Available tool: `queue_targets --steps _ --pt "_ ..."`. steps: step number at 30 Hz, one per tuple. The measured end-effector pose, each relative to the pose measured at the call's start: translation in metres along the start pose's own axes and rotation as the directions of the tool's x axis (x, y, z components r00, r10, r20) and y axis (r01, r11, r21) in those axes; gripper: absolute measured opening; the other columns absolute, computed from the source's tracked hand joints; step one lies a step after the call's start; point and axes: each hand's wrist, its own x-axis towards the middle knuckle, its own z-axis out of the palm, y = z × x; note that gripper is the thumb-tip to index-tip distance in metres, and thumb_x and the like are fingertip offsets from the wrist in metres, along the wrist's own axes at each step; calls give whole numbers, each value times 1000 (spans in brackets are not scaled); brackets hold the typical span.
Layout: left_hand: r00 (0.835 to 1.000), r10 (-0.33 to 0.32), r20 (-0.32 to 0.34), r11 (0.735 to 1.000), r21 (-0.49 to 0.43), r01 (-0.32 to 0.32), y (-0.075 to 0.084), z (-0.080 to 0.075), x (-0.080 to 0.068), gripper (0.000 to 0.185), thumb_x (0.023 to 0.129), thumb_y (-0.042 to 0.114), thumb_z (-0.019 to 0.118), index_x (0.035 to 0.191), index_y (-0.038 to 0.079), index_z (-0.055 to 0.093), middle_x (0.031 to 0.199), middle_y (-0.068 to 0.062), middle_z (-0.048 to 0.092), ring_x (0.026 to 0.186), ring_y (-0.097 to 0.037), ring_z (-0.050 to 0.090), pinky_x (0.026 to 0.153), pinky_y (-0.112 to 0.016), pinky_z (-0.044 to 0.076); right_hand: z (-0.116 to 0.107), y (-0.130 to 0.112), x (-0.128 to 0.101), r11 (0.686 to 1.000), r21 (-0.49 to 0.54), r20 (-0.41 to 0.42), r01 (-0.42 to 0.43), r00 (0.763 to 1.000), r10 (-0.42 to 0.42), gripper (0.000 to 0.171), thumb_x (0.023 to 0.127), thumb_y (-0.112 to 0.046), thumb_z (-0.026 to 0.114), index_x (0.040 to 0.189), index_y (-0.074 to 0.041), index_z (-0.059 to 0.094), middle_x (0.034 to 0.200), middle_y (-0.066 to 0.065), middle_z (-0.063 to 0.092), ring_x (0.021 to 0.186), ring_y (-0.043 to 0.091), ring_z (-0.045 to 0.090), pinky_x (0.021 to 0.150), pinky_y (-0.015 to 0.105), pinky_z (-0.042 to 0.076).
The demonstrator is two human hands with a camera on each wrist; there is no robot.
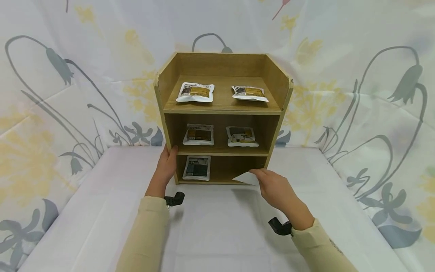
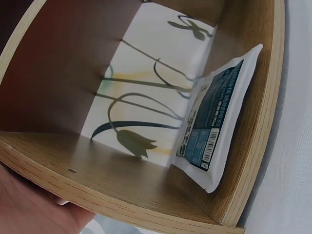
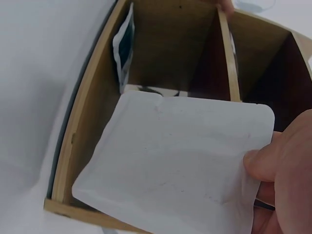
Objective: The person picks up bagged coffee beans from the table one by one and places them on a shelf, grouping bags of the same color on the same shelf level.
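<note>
A three-level wooden shelf (image 1: 221, 112) stands before me. My left hand (image 1: 165, 166) holds its left side panel from outside, near the middle board, with the thumb at the front edge. In my right hand (image 1: 276, 190), a flat white pouch (image 3: 175, 161) is pinched at one edge between thumb and fingers. It shows a plain white face and hovers at the right half of the bottom level's opening. On that level's left half lies a white packet with a dark teal label (image 2: 214, 117).
The top level bears a left packet (image 1: 195, 93) and a right packet (image 1: 250, 93) with yellow-brown labels. On the middle level lie another left packet (image 1: 198, 134) and right packet (image 1: 241, 136). White cloth (image 1: 217, 226) covers the table; a flowered curtain (image 1: 112, 56) hangs behind.
</note>
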Motion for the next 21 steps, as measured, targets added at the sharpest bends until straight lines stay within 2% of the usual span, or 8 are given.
queue_targets --steps 10,21 --pt "1000 14 -2 1000 -8 -14 0 0 1 63 103 50 23 157 22 6 161 -13 19 146 -37 22 116 -58 22 13 -8 15 999 -36 -52 32 998 -33 33 92 0 57 122 -13 63 107 5 71 92 22 69 62 35 55" --pt "1000 8 -4 1000 -4 -8 1 1 1 67 101 55 23 157 23 4 161 -13 19 145 -38 24 115 -59 24 37 -7 25 996 -91 -50 2 999 -6 42 86 5 59 122 -14 64 110 5 70 95 25 68 61 35 55"
